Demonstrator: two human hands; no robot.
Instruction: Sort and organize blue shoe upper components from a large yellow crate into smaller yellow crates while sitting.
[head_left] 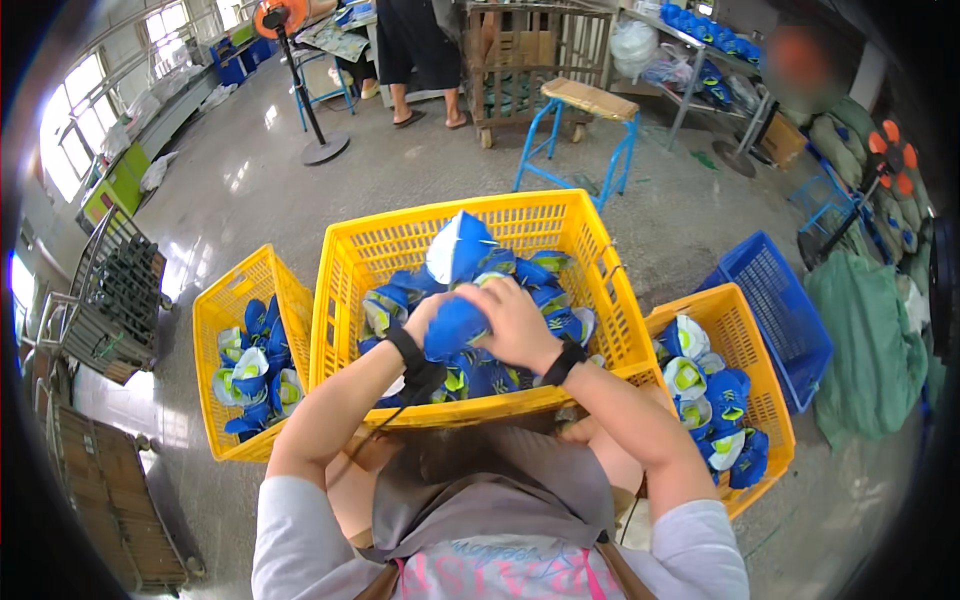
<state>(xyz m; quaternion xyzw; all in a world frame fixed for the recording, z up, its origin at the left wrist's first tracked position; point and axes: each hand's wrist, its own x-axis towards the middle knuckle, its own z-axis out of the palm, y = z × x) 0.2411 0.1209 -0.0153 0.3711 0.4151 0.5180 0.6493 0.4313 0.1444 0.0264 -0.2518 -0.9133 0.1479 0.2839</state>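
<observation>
Blue, smooth-looking and rounded, a shoe upper [456, 330] sits between the two hands above the crowded middle of a yellow plastic crate [375, 243]. The left hand [424, 316] grips its left side, and the right hand [515, 322] closes over it from the right with bent fingers. Motion blur softens the piece and the left hand; the left fingertips are hidden behind it, so their exact hold cannot be told.

Just beyond the hands, a pointed piece [460, 248] shows a pale, matte face beside a blue one. More curved blue pieces with lime and whitish linings lie jumbled around and below, overlapping so that the lower layers are hidden. The crate's walls are rigid, pierced by narrow slots.

A narrower yellow crate [292, 318] on the left and an orange-yellow crate [771, 425] on the right carry similar cupped pieces; the forearm and sleeve partly cover the right one. Beside it stand a slotted blue crate [775, 320] and a slack, wrinkled green sack [866, 345]. At the top, a person in dark clothing [420, 45] is cut off above the waist.
</observation>
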